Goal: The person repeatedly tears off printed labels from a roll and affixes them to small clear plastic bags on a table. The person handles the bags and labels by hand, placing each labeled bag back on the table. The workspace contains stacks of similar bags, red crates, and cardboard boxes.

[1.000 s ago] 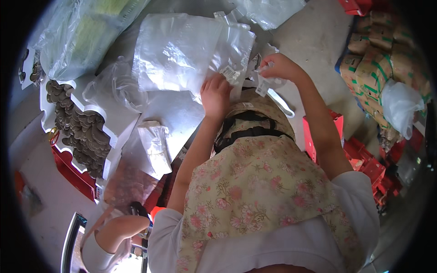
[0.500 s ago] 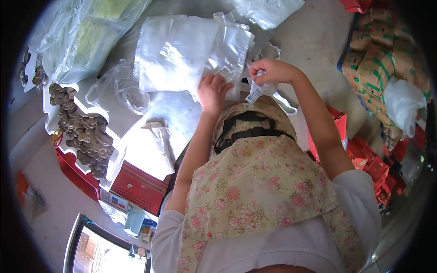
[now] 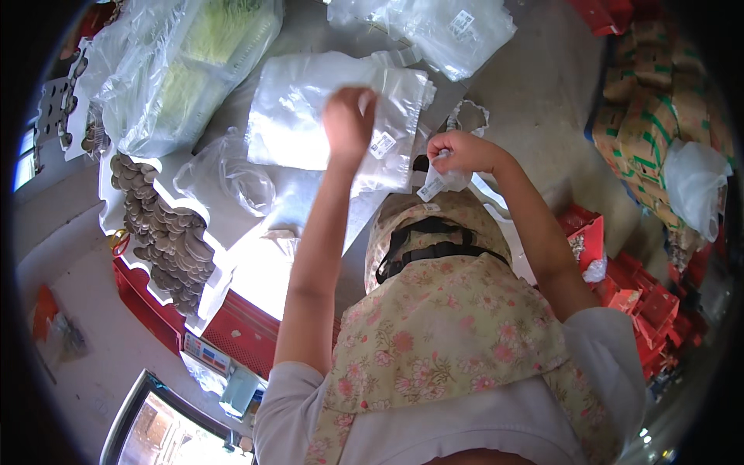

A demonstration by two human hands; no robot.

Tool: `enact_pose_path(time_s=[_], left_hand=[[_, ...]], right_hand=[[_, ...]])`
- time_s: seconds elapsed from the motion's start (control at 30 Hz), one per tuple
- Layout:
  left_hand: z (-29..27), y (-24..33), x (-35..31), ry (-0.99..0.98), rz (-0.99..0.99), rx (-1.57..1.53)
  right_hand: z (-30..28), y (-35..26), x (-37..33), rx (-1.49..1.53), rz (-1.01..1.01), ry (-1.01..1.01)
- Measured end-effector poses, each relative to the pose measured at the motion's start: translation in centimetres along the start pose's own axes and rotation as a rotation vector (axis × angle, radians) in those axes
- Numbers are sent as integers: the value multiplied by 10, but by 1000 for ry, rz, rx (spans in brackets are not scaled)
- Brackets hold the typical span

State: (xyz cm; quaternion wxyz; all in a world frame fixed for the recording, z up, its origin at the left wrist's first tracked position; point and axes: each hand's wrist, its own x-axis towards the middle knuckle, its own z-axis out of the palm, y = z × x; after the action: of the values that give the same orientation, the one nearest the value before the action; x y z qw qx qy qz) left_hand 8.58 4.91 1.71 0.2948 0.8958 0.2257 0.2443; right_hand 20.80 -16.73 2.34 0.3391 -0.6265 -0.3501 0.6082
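Clear plastic bags (image 3: 291,116) lie stacked on the table. A white printed label (image 3: 382,145) sits on the top bag near its right side. My left hand (image 3: 349,120) is over the bags, slightly blurred, its fingers curled together; whatever they may pinch is hidden. To the right of the stack, my right hand (image 3: 465,153) is closed, pinching a strip of white labels (image 3: 431,187) that hangs below the fingers. Part of the strip is hidden by the hand.
More clear bags (image 3: 457,35) lie at the far side. Packed pale-green produce (image 3: 209,70) is at the left, above a white tray of grey-brown mushrooms (image 3: 167,232). Red crates (image 3: 252,329) stand lower left. Cardboard boxes (image 3: 651,116) with green tape are stacked at right.
My left hand has lifted off the label area and moved away toward the far side of the bags, leaving the label in sight. My right hand still holds the label strip, slightly lower.
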Motion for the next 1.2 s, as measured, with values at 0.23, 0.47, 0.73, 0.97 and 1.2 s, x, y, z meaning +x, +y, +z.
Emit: enact_pose_path(time_s=[0.23, 0.47, 0.73, 0.97, 1.2], left_hand=[[20, -109, 140, -202, -663, 720], [3, -139, 136, 100, -352, 358], [-14, 26, -88, -470, -170, 120], [-13, 21, -106, -271, -322, -98], [-67, -26, -96, 598, -478, -88]], right_hand=[[4, -5, -13, -68, -72, 84], [9, 14, -28, 167, -21, 188], [-2, 28, -11, 50, -26, 255], [-13, 3, 11, -15, -20, 45], [14, -42, 64, -116, -123, -44]])
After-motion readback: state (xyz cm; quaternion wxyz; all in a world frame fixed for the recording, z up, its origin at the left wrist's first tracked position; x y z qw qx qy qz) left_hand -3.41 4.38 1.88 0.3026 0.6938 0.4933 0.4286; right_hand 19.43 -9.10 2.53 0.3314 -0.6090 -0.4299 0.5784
